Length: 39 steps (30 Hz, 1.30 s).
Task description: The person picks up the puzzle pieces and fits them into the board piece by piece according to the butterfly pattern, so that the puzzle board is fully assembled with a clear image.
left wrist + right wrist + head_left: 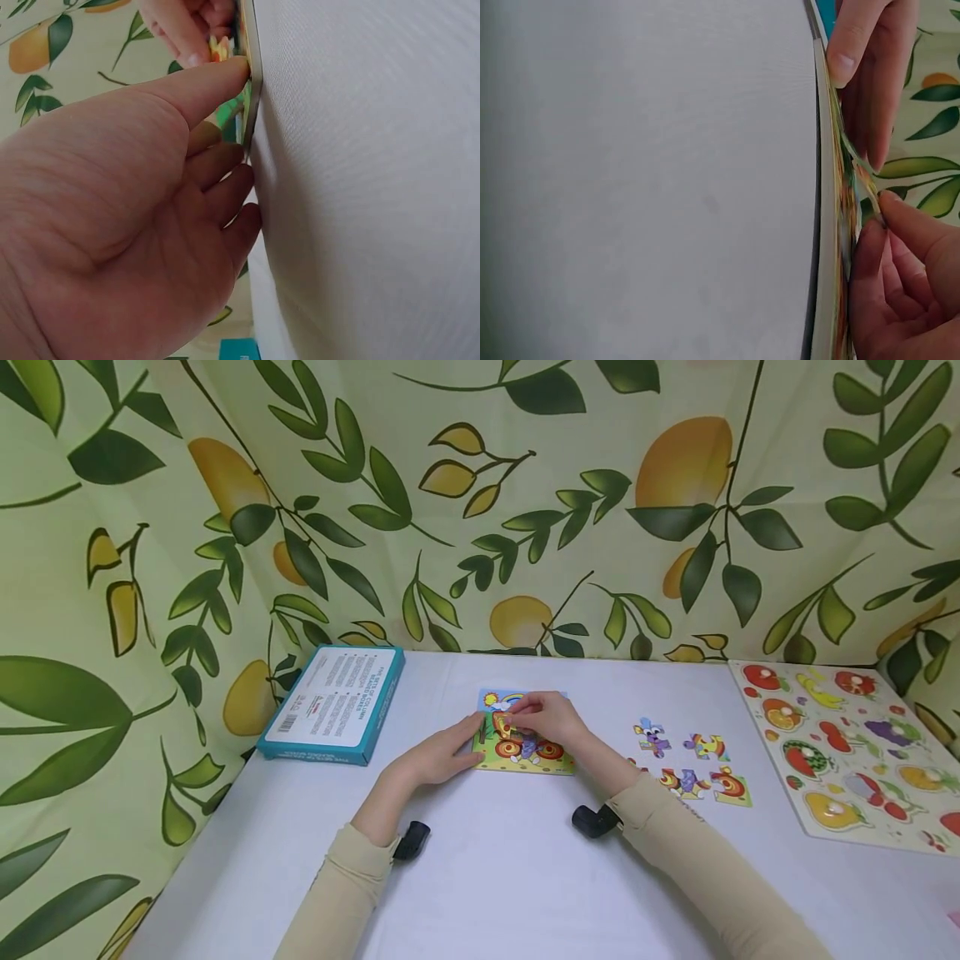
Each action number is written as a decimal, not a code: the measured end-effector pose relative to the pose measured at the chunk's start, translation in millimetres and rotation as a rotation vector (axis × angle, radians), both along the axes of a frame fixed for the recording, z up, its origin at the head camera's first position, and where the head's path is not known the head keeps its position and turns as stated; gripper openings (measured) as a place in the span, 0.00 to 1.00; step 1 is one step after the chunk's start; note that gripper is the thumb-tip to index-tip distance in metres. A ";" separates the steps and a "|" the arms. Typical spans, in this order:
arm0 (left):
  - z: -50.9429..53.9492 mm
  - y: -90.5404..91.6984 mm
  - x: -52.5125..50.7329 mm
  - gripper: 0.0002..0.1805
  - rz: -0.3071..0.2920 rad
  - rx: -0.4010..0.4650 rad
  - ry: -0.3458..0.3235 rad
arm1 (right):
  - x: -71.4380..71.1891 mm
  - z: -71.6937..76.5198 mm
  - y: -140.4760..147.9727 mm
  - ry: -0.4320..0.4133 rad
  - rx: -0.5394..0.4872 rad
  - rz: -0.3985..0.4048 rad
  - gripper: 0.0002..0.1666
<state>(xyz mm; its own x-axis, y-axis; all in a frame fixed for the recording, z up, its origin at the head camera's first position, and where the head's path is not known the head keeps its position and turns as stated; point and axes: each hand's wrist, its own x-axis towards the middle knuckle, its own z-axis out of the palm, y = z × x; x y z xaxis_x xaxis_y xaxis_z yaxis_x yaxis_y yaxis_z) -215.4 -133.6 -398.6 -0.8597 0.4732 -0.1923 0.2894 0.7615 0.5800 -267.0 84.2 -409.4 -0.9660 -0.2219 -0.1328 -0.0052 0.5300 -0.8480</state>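
A colourful jigsaw puzzle board [492,763] lies on the white table, showing a rainbow and a striped figure. My right hand [553,720] pinches a puzzle piece [867,180] between thumb and finger above it; in the right wrist view the piece is tilted, one end up off the board. My left hand [438,755] rests at the board's left side with fingers fairly straight. In the left wrist view its thumb touches the board's edge. The piece's far end is partly hidden by my fingers. To the right lie several loose puzzle pieces [705,746], one partly behind my right forearm.
A teal and white box [327,703] lies at the table's back left. On the right is a large white board [825,785] with fruit pictures. A patterned leaf-and-fruit cloth [465,585] hangs behind the white table [480,877].
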 end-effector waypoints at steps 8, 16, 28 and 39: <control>1.1 -0.3 -2.0 0.35 -0.038 -0.035 0.007 | -3.0 0.9 -6.3 0.095 0.110 0.035 0.12; 0.3 0.8 -1.2 0.32 -0.056 -0.086 0.009 | -3.5 -0.4 -7.3 0.117 0.137 0.036 0.11; -1.3 3.0 0.7 0.32 -0.025 -0.124 0.039 | -3.0 -3.1 -8.0 0.116 0.118 0.031 0.11; -0.8 3.8 0.6 0.32 -0.012 -0.138 0.040 | -3.4 -4.7 -9.4 0.142 0.133 0.034 0.08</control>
<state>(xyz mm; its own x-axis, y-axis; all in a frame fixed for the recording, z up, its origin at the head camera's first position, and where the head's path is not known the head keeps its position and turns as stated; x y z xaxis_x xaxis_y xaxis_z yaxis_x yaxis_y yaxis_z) -214.8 -129.9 -399.5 -0.8625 0.4548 -0.2221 0.3194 0.8295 0.4582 -270.4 74.8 -414.1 -0.9693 -0.2444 -0.0259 -0.1397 0.6347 -0.7601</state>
